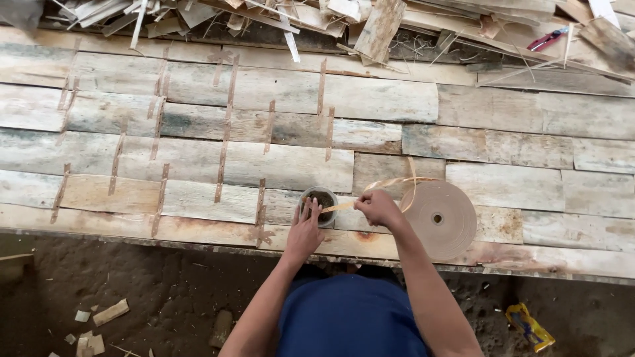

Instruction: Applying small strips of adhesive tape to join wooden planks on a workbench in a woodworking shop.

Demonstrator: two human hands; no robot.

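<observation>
Two hands at small round cup [322, 198], left hand [305, 231] resting on rim, right hand [377, 206] grip pinching tan tape strip [338, 207]

The left hand [305, 228] covers the near side of the small cup [319, 200], and the dark stuff inside is too small to make out. The right hand [378, 208] closes over the strip of tape [390, 184], so the fingertips' grip is hidden. The roll of tape [440, 219] hides the boards [278, 165] under it. The boards run off both side edges. The red tool [546, 39] is too small to identify. The yellow wrapper [529, 325] is blurred.
</observation>
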